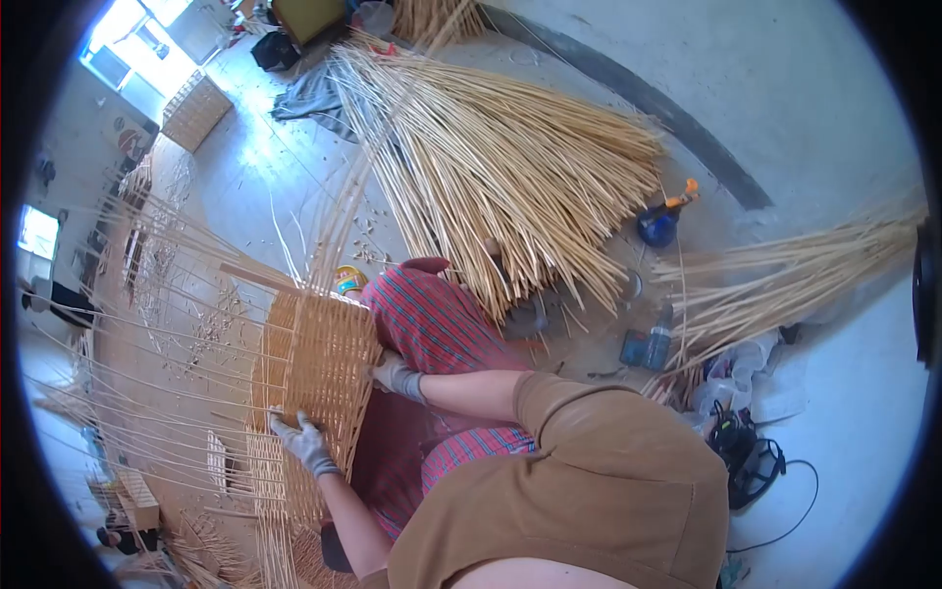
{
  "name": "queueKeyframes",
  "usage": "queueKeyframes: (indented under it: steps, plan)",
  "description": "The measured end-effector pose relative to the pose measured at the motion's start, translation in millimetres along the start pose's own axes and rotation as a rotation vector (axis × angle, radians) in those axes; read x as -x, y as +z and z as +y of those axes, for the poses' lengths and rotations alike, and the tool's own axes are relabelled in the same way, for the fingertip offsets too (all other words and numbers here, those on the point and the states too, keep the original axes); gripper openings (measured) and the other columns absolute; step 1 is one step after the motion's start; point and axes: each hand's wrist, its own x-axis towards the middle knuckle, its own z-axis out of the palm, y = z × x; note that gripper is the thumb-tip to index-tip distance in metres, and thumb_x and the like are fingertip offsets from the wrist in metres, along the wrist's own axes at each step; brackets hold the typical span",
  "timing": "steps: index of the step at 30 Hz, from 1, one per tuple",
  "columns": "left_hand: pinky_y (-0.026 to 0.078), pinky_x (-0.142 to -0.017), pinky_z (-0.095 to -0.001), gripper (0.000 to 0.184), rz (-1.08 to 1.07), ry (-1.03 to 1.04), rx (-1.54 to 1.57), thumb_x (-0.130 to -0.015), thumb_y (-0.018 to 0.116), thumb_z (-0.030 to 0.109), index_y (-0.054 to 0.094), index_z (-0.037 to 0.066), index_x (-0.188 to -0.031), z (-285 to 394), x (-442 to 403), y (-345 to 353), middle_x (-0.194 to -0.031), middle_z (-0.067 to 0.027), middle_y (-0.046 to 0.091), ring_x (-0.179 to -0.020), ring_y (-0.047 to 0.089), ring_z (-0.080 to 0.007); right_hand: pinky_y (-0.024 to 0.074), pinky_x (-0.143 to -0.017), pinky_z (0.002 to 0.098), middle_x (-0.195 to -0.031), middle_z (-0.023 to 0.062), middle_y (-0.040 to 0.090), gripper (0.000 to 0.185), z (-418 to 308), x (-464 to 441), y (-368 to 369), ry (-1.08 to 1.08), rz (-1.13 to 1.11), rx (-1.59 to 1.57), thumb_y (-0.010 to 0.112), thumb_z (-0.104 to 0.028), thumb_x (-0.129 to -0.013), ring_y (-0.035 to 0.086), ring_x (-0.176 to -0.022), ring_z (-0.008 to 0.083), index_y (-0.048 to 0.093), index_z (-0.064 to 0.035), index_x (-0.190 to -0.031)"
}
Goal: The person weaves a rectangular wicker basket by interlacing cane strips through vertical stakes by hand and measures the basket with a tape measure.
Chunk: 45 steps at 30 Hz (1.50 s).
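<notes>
A partly woven wicker basket point(324, 363) rests tilted against my lap, with long loose stakes point(147, 334) fanning out to the left. My left hand point(306, 447), in a grey glove, grips the woven wall near its lower left part, with thumb and fingers bent at the weave. At the basket's near edge, my right hand point(397, 378), also gloved, is closed on the rim; its fingertips are partly hidden. Red plaid cloth point(432, 319) covers my legs beside the basket.
A large bundle of canes point(510, 157) spreads over the floor ahead. A blue spray bottle point(657, 226) with an orange top, a teal power tool point(648, 346) and more canes point(814, 285) lie to the right. A yellow tin point(348, 280) stands behind the basket. Another woven basket point(196, 110) sits farther back.
</notes>
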Motion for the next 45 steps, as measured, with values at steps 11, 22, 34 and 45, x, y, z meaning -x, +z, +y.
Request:
queueKeyframes:
  steps: [11, 22, 34, 45]
  plan:
    - [0.045, -0.107, -0.0489, 0.037, -0.722, 0.058, -0.524, -0.091, 0.061, 0.021, 0.067, 0.018, -0.127, -63.9, 206.9, 60.5, -0.142, -0.0196, 0.056, -0.129, 0.055, -0.0417, 0.0509, -0.049, 0.0354, -0.074, 0.0067, 0.066, 0.053, -55.0, 66.9, -20.4, -0.004, -0.194, 0.148, 0.049, -0.060, -0.100, 0.064, -0.057, 0.0206, 0.058, -0.0114, -0.119]
    - [0.055, -0.088, -0.0381, 0.031, -0.681, -0.592, -0.026, -0.093, 0.066, 0.031, 0.075, 0.007, -0.111, -94.8, 197.0, 43.4, -0.101, -0.0124, 0.076, -0.094, 0.072, -0.0221, 0.0554, -0.063, 0.0378, -0.088, 0.0079, 0.070, 0.064, -62.0, 69.4, -22.0, 0.110, -0.261, 0.289, 0.031, -0.066, -0.103, 0.070, -0.074, 0.0224, 0.062, -0.0108, -0.117]
    - [0.053, -0.096, -0.0438, 0.029, -0.368, -0.507, -0.058, -0.092, 0.066, 0.016, 0.068, 0.012, -0.120, -16.5, 185.1, 37.0, -0.116, -0.0175, 0.070, -0.108, 0.067, -0.0364, 0.0557, -0.061, 0.0316, -0.094, 0.0105, 0.075, 0.052, -97.6, 97.6, -27.5, 0.326, -0.415, 0.492, 0.047, -0.050, -0.106, 0.074, -0.079, 0.0229, 0.063, -0.0031, -0.121]
    - [0.060, -0.079, -0.0386, 0.028, -0.097, -0.296, 0.386, -0.101, 0.056, 0.010, 0.060, 0.011, -0.129, 134.3, -54.7, 15.9, -0.112, -0.0174, 0.068, -0.090, 0.073, -0.0305, 0.0557, -0.073, 0.0250, -0.106, 0.0037, 0.069, 0.020, -249.0, 53.4, 3.6, -0.373, -0.219, -0.114, 0.062, -0.016, -0.103, 0.066, -0.092, 0.0121, 0.056, -0.0121, -0.122]
